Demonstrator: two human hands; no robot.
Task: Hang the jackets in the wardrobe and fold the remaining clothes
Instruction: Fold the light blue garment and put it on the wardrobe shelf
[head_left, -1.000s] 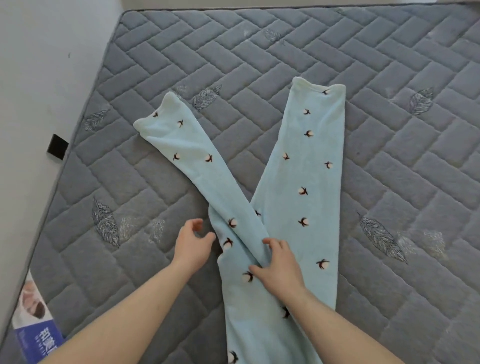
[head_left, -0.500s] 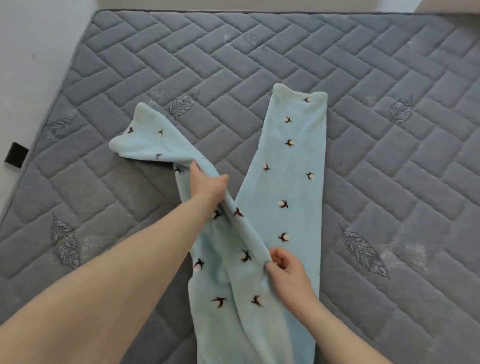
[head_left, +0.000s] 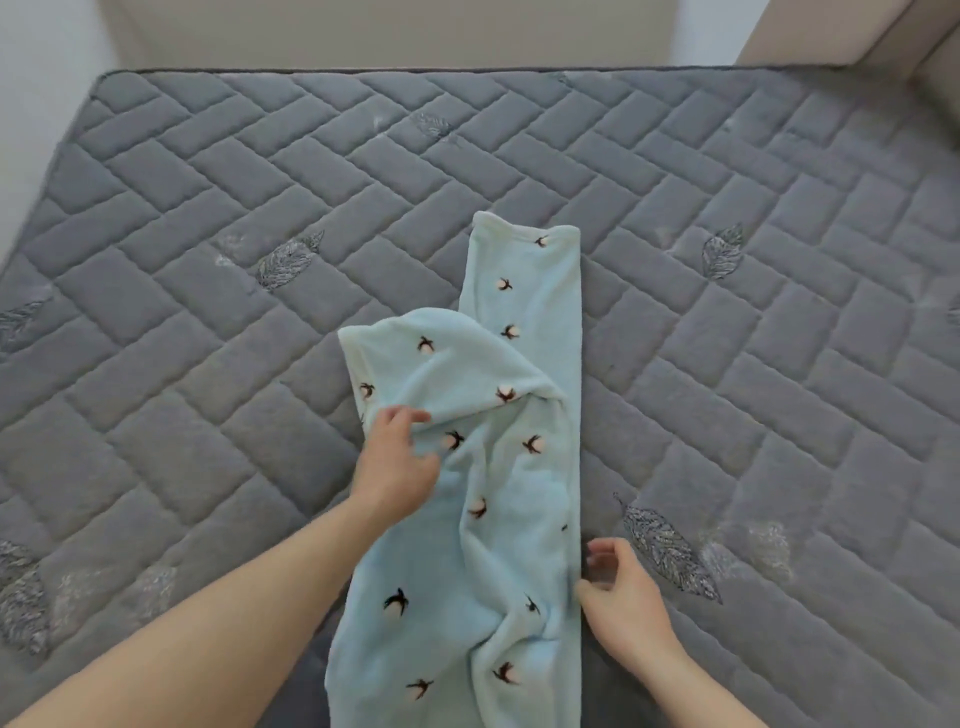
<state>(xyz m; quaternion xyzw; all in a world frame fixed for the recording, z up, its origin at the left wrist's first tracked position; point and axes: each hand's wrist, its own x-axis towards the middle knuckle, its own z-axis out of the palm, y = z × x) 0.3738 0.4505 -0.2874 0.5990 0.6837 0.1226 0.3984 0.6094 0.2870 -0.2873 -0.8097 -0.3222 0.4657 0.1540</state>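
Pinching a fold of the light blue fleece pants (head_left: 467, 519) is the left hand (head_left: 397, 470), thumb and fingers closed on the cloth where one leg is doubled over toward the other. The right hand (head_left: 623, 608) is seen loosely curled at the pants' right edge, fingertips touching the fabric, nothing really gripped. One pair of pants is laid out on the grey quilted mattress (head_left: 208, 208), printed with small dark and pinkish cotton-flower marks; one leg is stretched straight away, the other bunched across it. No containers are spotted.
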